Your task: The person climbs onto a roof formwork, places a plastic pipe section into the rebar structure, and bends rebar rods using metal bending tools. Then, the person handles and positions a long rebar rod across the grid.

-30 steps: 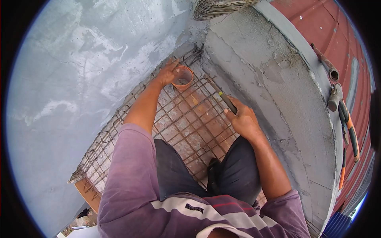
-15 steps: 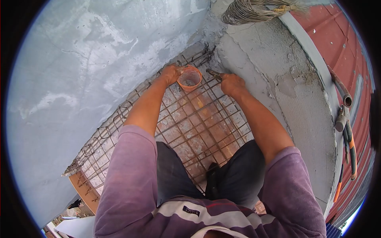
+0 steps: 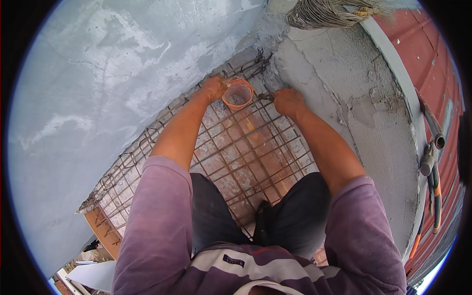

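An orange pipe piece (image 3: 238, 95), round and open at the top, stands among the bars of a rusty steel mesh (image 3: 241, 157). My left hand (image 3: 214, 88) is closed at the pipe's left rim; what its fingers grip, if anything, is too small to tell. To the right of the pipe, my right hand (image 3: 288, 102) is wrapped round a hand tool (image 3: 266, 97). The tool's dark metal head points left towards the pipe, over the mesh, and its handle is hidden in my fist.
A bundle of tie wire (image 3: 327, 14) lies on the wall top. Along the right ledge (image 3: 418, 142) are a metal pipe (image 3: 431, 118), a hammer (image 3: 427, 160) and orange-black handled tools (image 3: 437, 201). A grey wall (image 3: 98, 98) rises at left, beside a red metal roof (image 3: 418, 49) at far right.
My right hand has moved up and left with the tool, from lower down the mesh to beside the orange pipe. My left hand has closed at the rim. The view has shifted slightly.
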